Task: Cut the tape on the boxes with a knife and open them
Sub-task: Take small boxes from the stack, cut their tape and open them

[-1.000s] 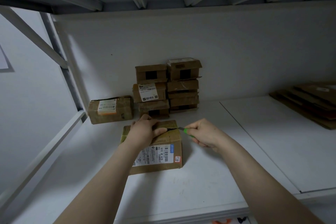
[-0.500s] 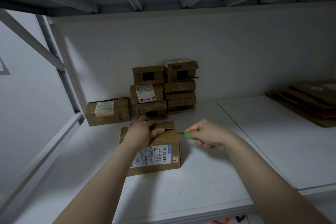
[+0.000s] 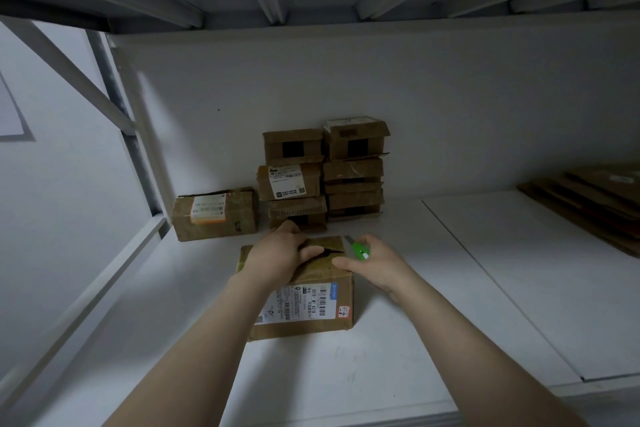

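Gripping the green knife (image 3: 361,251) in its curled fingers, the right hand (image 3: 379,265) sits at the right end of the box (image 3: 304,302). The blade angles up and away from the cardboard. Its thumb reaches left and touches the near flap just beside the dark slit (image 3: 329,250) in the top.

The left hand (image 3: 280,253) lies palm down over the far-left part of the top, its thumb at the other side of that slit. Its fingers drape over the far edge. The dim light hides whether they hook round the flap or only press on it, though a grip looks likelier.

The slit runs left to right across the top and lies between the two hands, so the tape here appears cut through. The flaps on either side would hinge along the box's long edges, one away from the person and one toward them. Opening likely means the left hand drawing the far flap back while the right thumb pulls the near one forward. With the knife in the same hand, the blade needs to stay turned outward.

The box rests on the white shelf (image 3: 346,374), its labelled long side facing the person. Behind it stands a stack of boxes (image 3: 322,177) against the wall, with a single box (image 3: 214,213) to their left. Flattened cardboard (image 3: 588,204) lies well apart on the right.
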